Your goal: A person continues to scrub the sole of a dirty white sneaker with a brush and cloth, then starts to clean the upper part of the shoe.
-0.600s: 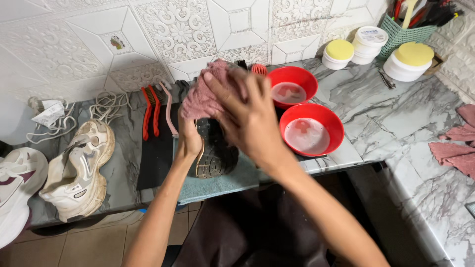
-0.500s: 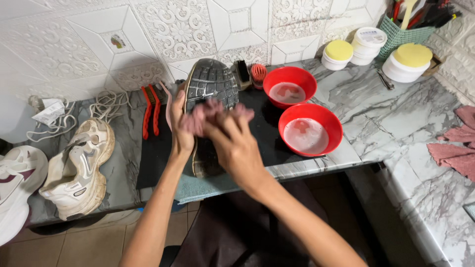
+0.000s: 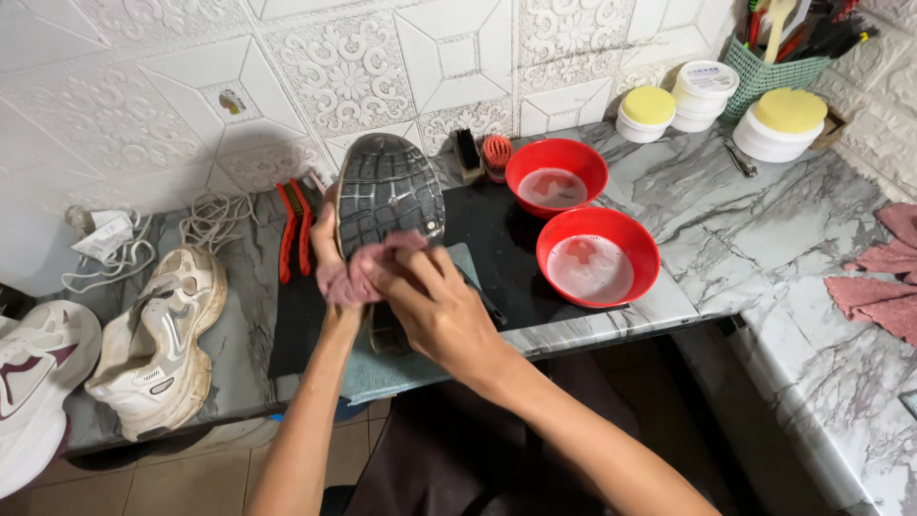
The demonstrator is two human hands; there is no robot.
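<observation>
At the far left edge, around nine o'clock, part of a white shoe (image 3: 33,382) with dark red trim pokes into view, and just beside it a worn white sneaker (image 3: 158,349) without laces rests on the grey marble counter (image 3: 764,220). Above them, near ten o'clock, lie a crumpled paper scrap (image 3: 103,234) and a loose pile of white laces (image 3: 215,218). Next come two red shoe trees (image 3: 294,225) lying side by side on the edge of a black mat (image 3: 506,258).

At the centre the left hand (image 3: 330,250) grips a shoe (image 3: 387,196) from its left side, holding it up with the dark grey sole facing the camera, toe toward twelve o'clock. The right hand (image 3: 435,311) is closed on a pink cloth (image 3: 358,272) and presses it against the lower part of the sole — the cloth touches both hands. Under them a teal towel (image 3: 396,368) hangs over the counter edge.

Behind the shoe, at about one o'clock, sit a small dark brush (image 3: 466,153) and a red round brush (image 3: 497,153). Right of these stand two red bowls (image 3: 597,258) holding cloudy liquid, one behind the other. Toward two o'clock are white tubs (image 3: 778,124) with yellow lids and a green basket (image 3: 774,67) of tools; at three o'clock — pink rags (image 3: 884,287).
</observation>
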